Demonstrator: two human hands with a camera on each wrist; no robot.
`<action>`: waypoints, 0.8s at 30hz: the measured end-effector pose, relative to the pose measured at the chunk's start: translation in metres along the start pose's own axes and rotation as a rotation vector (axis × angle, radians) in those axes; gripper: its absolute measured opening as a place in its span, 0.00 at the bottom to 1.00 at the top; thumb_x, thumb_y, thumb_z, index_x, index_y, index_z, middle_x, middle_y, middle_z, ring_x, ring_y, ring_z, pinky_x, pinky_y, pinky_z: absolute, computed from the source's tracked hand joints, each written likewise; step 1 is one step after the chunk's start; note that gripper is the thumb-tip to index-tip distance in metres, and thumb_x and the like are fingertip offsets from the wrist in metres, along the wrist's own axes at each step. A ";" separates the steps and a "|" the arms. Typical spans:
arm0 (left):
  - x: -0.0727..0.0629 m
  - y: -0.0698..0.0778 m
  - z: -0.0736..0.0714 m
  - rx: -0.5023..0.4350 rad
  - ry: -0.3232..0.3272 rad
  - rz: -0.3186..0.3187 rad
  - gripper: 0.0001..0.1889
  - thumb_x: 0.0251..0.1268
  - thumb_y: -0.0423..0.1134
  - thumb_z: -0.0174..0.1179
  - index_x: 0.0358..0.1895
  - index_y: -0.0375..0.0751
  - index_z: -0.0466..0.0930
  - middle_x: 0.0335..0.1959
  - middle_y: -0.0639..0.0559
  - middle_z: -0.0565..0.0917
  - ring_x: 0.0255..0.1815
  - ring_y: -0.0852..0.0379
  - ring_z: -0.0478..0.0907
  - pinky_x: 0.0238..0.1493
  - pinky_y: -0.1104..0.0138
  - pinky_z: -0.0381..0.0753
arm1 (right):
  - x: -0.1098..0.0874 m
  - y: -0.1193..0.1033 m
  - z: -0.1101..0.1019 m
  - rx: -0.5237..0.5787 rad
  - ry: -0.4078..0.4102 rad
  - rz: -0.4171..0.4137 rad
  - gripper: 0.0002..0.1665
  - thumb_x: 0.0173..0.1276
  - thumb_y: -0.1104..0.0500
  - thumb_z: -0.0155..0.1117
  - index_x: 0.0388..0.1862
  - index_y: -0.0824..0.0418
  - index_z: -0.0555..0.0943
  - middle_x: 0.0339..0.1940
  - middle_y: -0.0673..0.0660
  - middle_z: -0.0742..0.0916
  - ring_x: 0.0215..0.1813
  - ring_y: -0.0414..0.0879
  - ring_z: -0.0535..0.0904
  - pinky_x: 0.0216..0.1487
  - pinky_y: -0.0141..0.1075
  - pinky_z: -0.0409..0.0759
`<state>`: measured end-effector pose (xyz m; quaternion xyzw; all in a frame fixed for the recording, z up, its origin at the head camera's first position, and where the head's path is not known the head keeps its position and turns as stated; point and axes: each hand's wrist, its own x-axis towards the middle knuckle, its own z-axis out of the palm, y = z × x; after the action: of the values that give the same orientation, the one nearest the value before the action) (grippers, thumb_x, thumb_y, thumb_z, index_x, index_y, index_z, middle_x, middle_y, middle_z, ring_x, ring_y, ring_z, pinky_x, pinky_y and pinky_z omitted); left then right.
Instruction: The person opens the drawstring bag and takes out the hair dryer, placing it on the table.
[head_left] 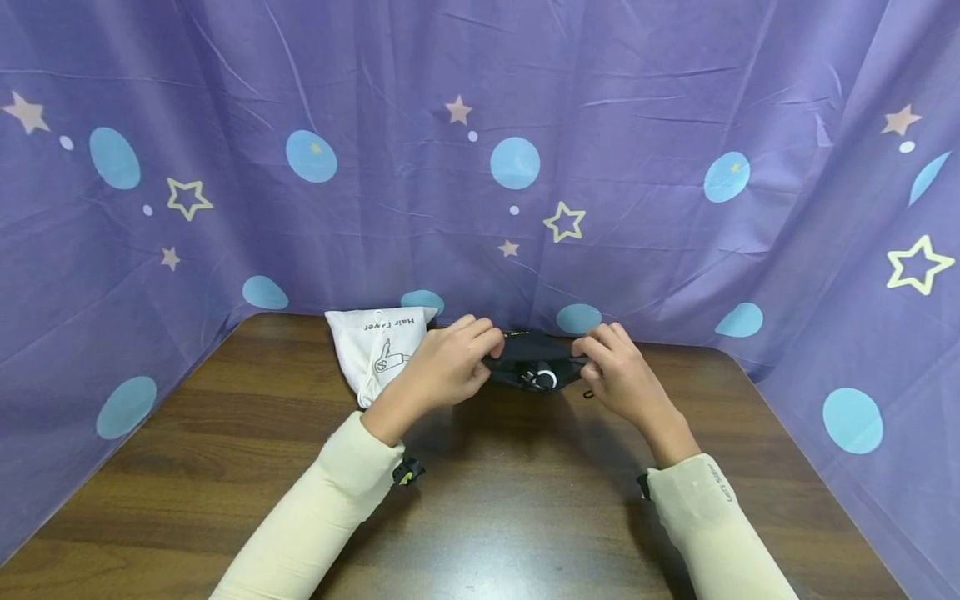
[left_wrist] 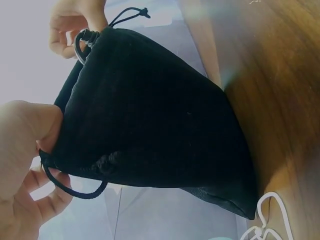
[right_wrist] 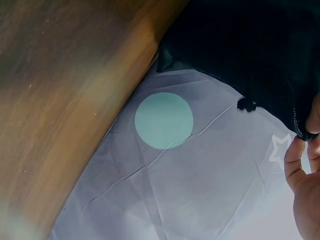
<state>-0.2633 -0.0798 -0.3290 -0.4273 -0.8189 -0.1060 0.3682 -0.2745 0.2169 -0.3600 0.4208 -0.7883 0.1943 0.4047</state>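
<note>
A black drawstring pouch [head_left: 534, 345] [left_wrist: 150, 110] [right_wrist: 235, 40] stands at the back of the table between both hands. My left hand [head_left: 456, 360] [left_wrist: 25, 150] pinches one side of its mouth between thumb and fingers. The opposite side is pinched by my right hand [head_left: 618, 371] [right_wrist: 307, 165]. The mouth is spread between them, and a small black part with a pale ring [head_left: 546, 380] shows there; I cannot tell what it is. Loops of black cord [left_wrist: 75, 192] hang out at the pouch's edges. Most of the pouch's inside is hidden.
A white drawstring bag [head_left: 367, 333] printed with a hair dryer lies at the back, left of the pouch, close to my left hand. Its white cord [left_wrist: 280, 205] reaches the pouch's lower corner in the left wrist view. Behind the wooden table [head_left: 510, 500] hangs a purple curtain [head_left: 420, 200].
</note>
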 end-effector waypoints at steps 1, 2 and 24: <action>0.000 0.000 0.000 -0.009 -0.008 0.003 0.15 0.42 0.26 0.59 0.34 0.49 0.75 0.32 0.57 0.75 0.32 0.55 0.72 0.20 0.64 0.70 | 0.000 0.001 0.000 -0.001 -0.003 0.001 0.15 0.53 0.75 0.54 0.36 0.62 0.79 0.38 0.57 0.82 0.36 0.54 0.71 0.40 0.46 0.69; -0.001 -0.001 -0.001 -0.017 -0.018 0.006 0.15 0.42 0.26 0.59 0.34 0.49 0.75 0.32 0.57 0.75 0.33 0.55 0.72 0.20 0.64 0.70 | 0.000 0.001 0.000 -0.003 -0.002 0.001 0.15 0.53 0.75 0.54 0.36 0.62 0.79 0.38 0.57 0.82 0.36 0.54 0.71 0.40 0.46 0.70; -0.003 0.002 0.003 -0.063 -0.126 0.021 0.13 0.44 0.27 0.59 0.33 0.49 0.74 0.33 0.58 0.72 0.35 0.56 0.72 0.21 0.64 0.69 | -0.005 0.001 -0.007 0.002 -0.084 0.003 0.15 0.56 0.73 0.55 0.39 0.59 0.81 0.38 0.54 0.81 0.35 0.51 0.70 0.37 0.43 0.69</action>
<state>-0.2623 -0.0786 -0.3333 -0.4531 -0.8322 -0.1005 0.3034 -0.2701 0.2243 -0.3599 0.4280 -0.8050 0.1779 0.3703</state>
